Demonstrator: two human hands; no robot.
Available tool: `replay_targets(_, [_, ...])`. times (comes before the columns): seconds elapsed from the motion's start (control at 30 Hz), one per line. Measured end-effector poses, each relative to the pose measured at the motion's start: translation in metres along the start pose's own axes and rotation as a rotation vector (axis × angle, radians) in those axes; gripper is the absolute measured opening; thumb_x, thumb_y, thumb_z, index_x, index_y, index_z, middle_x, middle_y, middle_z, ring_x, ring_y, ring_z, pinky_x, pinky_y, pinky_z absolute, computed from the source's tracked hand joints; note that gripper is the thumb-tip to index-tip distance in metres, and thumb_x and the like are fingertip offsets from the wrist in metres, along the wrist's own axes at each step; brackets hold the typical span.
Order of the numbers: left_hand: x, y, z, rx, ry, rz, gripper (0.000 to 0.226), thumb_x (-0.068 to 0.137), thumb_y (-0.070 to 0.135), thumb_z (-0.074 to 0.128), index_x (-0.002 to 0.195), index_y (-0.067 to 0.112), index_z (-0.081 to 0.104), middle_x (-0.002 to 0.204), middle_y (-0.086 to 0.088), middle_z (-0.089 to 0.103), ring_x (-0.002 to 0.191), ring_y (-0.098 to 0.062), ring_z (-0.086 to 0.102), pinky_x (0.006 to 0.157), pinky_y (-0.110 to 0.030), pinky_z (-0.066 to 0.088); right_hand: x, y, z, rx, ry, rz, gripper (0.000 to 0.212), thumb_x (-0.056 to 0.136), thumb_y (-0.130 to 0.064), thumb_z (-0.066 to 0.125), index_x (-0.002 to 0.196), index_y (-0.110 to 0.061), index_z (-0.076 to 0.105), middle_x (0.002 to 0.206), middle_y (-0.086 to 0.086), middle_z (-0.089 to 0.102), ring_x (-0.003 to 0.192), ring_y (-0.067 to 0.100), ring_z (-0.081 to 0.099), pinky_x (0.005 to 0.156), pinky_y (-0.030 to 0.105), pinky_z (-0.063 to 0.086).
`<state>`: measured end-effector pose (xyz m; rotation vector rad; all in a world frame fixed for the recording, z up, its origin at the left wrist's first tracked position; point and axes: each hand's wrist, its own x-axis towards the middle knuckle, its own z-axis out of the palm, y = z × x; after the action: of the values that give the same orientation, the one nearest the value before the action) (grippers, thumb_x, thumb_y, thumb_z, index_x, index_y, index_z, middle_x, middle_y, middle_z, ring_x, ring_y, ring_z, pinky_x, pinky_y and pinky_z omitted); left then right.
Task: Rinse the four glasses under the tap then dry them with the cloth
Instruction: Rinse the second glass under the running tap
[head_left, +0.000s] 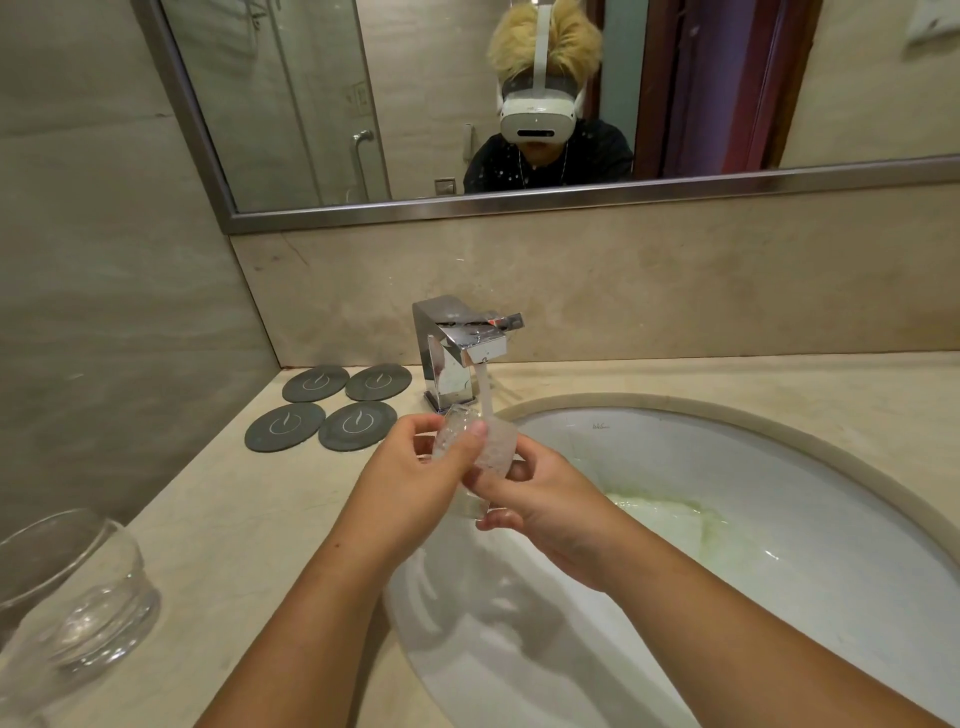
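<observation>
Head camera, looking down at a washbasin. We see two bare forearms reaching in from the bottom edge and meeting just below the spout of a square chrome tap (457, 353).

The left hand (421, 467) comes in from the left of the tap. Its fingers curl round the far side of a small glass (480, 447) and its thumb lies across the near side, close to the rim. The right hand (550, 504) comes in from the right, palm turned towards the left hand. Its fingers pinch the thick base of the same glass from below and from the side. Both hands grip it, and their fingertips almost touch.

The glass is clear and short, held directly under the tap and tilted, with its mouth up towards the spout. A stream of water (487, 389) falls from the spout into the mouth. The inside looks white with bubbles, so we cannot tell how full it is.

Below and to the right of the tap lies the white oval basin (779, 467), with a pale green patch of water in it.

Left of the tap, four round dark coasters (332, 405) sit in a square on the beige stone counter (234, 519).

Well to the left of the tap and much nearer to us, a second glass (72, 587), clear and wider, stands on the counter, partly cut off by the frame edge.

Behind the tap, a mirror (467, 104) shows a person wearing a white headset.
</observation>
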<state>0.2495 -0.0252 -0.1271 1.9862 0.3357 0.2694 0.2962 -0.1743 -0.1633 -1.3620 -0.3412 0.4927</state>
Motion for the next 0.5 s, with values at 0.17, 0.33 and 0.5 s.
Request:
replay_targets(0.17, [0.0091,-0.0057,-0.0024,-0.101,-0.097,-0.122,0.06,0.084,0.078,0.045,0.112,0.036,0.077,0.115,0.01,0.078,0.114,-0.013,0.07,0.111,-0.045,0.048,-0.0006,-0.0054,0.0001,0.203,-0.019,0.035,0.045,0.097,-0.019,0.077,0.139,-0.013,0.062,0.132,0.018,0.073,0.102,0.029,0.068,0.08,0.033,0.058])
replay_targets(0.33, [0.0055,-0.0039,0.0029,-0.151,-0.202,-0.18,0.054,0.107,0.061,0.039,0.103,0.026,0.079,0.105,-0.005,0.082,0.098,-0.018,0.071,0.1,-0.038,0.052,0.0012,-0.0055,-0.0002,0.189,-0.08,0.022,0.058,0.083,-0.024,0.076,0.14,-0.017,0.063,0.116,0.012,0.077,0.098,0.03,0.068,0.08,0.035,0.053])
replay_targets(0.5, [0.0022,-0.003,-0.0007,-0.227,-0.281,-0.148,0.049,0.104,0.056,0.055,0.115,0.012,0.075,0.105,-0.013,0.081,0.101,-0.029,0.076,0.111,-0.048,0.05,0.0039,-0.0026,-0.0028,0.152,-0.077,0.039,0.056,0.078,-0.019,0.067,0.134,-0.015,0.066,0.108,0.009,0.075,0.093,0.027,0.066,0.084,0.038,0.051])
